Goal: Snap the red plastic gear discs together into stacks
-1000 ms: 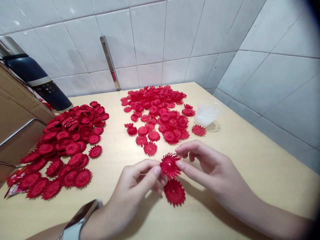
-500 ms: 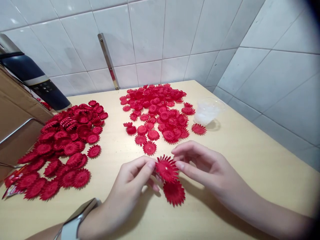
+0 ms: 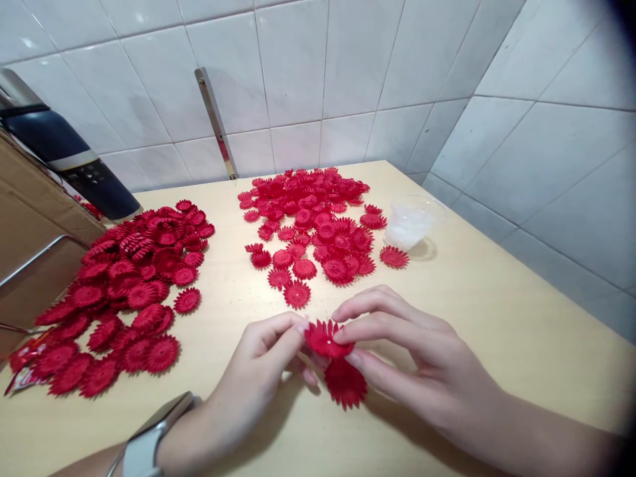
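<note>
Head cam: left hand and right hand meet at table centre, both pinching one small red plastic daisy-shaped flower piece w/ fringed petals. Left thumb and forefinger nip its left edge, right fingertips clamp top and underside from the right. Piece sits tilted, just above the tabletop. Directly under it, a second red fringed flower disc lies flat on the pale wooden table, right thumb just touching or over its upper edge, can't tell which. Grey-banded watch on left wrist. Farther out: big heap of the same red flower pieces straight ahead, another spread heap on the left. Clear plastic cup beside the middle heap, right side. Dark blue flask leans at far left by the white tiled wall, next to a brown cardboard box.
</note>
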A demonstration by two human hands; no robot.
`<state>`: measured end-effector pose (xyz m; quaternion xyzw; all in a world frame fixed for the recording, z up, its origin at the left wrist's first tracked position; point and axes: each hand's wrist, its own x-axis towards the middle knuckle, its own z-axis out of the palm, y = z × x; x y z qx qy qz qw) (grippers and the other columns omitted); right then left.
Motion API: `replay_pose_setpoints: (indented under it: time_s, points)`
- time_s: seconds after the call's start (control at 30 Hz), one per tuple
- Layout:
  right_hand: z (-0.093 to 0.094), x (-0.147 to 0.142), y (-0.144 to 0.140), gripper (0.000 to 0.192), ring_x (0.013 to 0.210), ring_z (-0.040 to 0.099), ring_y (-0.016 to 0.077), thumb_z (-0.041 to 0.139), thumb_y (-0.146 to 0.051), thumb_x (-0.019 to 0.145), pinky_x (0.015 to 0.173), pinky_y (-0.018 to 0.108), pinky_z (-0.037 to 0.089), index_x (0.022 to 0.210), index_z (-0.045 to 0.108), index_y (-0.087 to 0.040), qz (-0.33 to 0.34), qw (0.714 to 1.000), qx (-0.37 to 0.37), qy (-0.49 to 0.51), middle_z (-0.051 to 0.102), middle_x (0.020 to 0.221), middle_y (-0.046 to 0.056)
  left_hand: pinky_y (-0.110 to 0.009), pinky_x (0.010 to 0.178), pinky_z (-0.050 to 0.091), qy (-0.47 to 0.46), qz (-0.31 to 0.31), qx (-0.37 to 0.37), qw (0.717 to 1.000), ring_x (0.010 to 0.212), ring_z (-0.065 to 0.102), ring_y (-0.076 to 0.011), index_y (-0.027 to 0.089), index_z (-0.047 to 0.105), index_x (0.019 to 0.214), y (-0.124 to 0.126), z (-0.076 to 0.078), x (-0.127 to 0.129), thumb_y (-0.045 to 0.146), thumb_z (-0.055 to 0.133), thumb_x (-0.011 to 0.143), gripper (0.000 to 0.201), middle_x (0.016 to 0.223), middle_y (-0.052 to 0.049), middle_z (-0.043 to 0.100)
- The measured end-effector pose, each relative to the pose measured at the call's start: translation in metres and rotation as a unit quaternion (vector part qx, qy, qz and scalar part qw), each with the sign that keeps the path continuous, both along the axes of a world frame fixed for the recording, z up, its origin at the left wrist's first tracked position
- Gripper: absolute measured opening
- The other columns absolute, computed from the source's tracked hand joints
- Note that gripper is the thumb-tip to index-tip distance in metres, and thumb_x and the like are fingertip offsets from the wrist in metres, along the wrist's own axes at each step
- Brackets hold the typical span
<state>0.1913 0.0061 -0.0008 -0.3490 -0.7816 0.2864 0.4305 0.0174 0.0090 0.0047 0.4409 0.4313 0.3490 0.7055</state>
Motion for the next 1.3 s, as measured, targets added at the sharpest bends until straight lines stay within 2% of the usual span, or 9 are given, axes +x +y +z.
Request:
replay_pose_setpoints:
  time_s: [0.07,0.17,0.27,0.37,0.63,0.9,1.1,1.2,1.3]
  points:
    - [0.0008,0.0007,0.0,0.021,0.08,0.057,0.0159,0.05,-0.005,0.079,0.068,0.029,0.049,0.088,0.059,-0.022,0.009,1.0,-0.021,0.018,0.061,0.083,0.004,-0.023,0.059,0.043,0.004,0.005,-0.002,1.0,0.056,0.052,-0.0111,0.013,0.061,0.066,-0.0001,-0.0003,-0.0008,0.034,0.054,0.081,0.027,0.059,-0.001,0.057]
    - [0.0015,0.0008,-0.0005,0.021,0.076,0.058,0.0162,0.048,-0.006,0.081,0.066,0.03,0.048,0.087,0.059,-0.022,0.018,0.999,-0.044,0.025,0.063,0.078,0.003,-0.023,0.065,0.045,0.005,0.033,0.009,0.999,0.066,0.056,-0.0112,0.018,0.063,0.089,-0.0013,-0.0004,-0.0041,0.037,0.055,0.081,0.022,0.081,-0.002,0.062]
    - [0.0014,-0.0002,-0.0008,0.021,0.073,0.058,0.0155,0.047,-0.005,0.081,0.065,0.03,0.047,0.086,0.059,-0.022,0.022,0.998,-0.056,0.029,0.063,0.076,0.002,-0.024,0.077,0.045,0.013,0.001,0.067,0.998,0.085,0.057,-0.0141,0.024,0.062,0.1,-0.0027,0.0009,-0.0082,0.032,0.06,0.079,0.023,0.099,-0.001,0.061]
    - [0.0006,-0.0009,-0.0012,0.021,0.073,0.057,0.0156,0.047,-0.006,0.081,0.064,0.03,0.047,0.085,0.06,-0.022,0.015,0.997,-0.062,0.031,0.063,0.075,0.002,-0.023,0.078,0.045,0.039,-0.027,0.123,0.991,0.086,0.057,-0.0138,0.023,0.066,0.091,-0.0025,0.0018,-0.0095,0.022,0.062,0.078,0.013,0.09,0.0,0.064]
    - [-0.0021,-0.0012,-0.003,0.019,0.075,0.058,0.0151,0.054,-0.007,0.076,0.067,0.029,0.05,0.087,0.057,-0.022,0.005,0.992,-0.116,0.053,0.059,0.079,0.002,-0.022,0.068,0.046,0.099,0.01,0.201,0.975,0.073,0.059,-0.0126,0.023,0.072,0.078,-0.0004,0.0004,-0.0095,0.015,0.065,0.074,0.011,0.076,0.0,0.066]
    - [-0.0018,-0.0028,-0.0043,0.016,0.064,0.058,0.0135,0.049,-0.006,0.079,0.057,0.027,0.049,0.08,0.056,-0.021,0.023,0.988,-0.14,0.066,0.058,0.069,0.001,-0.019,0.061,0.047,0.113,0.004,0.211,0.971,0.065,0.059,-0.011,0.024,0.074,0.076,-0.0015,0.0011,-0.008,0.012,0.066,0.072,0.014,0.072,-0.001,0.066]
    - [0.0004,-0.0016,-0.0061,0.017,0.068,0.056,0.0148,0.051,-0.003,0.073,0.061,0.028,0.048,0.075,0.056,-0.02,0.049,0.988,-0.136,0.064,0.058,0.072,0.002,-0.019,0.066,0.046,0.137,0.001,0.206,0.969,0.069,0.059,-0.0107,0.023,0.07,0.076,-0.0043,0.0,-0.0088,0.015,0.066,0.073,0.008,0.073,0.002,0.068]
    - [0.0008,-0.0003,-0.0079,0.011,0.07,0.056,0.0149,0.05,-0.013,0.081,0.064,0.029,0.047,0.073,0.056,-0.019,0.093,0.961,-0.243,0.095,0.057,0.074,0.003,-0.016,0.064,0.045,0.145,-0.002,0.2,0.969,0.068,0.058,-0.0083,0.023,0.067,0.075,-0.0051,-0.0002,-0.0089,0.017,0.067,0.073,0.007,0.072,0.005,0.067]
    - [-0.0014,0.0,-0.0071,0.017,0.066,0.055,0.0128,0.048,-0.027,0.087,0.062,0.028,0.046,0.074,0.054,-0.018,0.114,0.89,-0.392,0.202,0.057,0.069,0.001,-0.014,0.063,0.045,0.137,-0.014,0.201,0.97,0.067,0.058,-0.0071,0.023,0.066,0.074,-0.005,-0.0001,-0.0085,0.016,0.067,0.073,0.007,0.07,0.006,0.067]
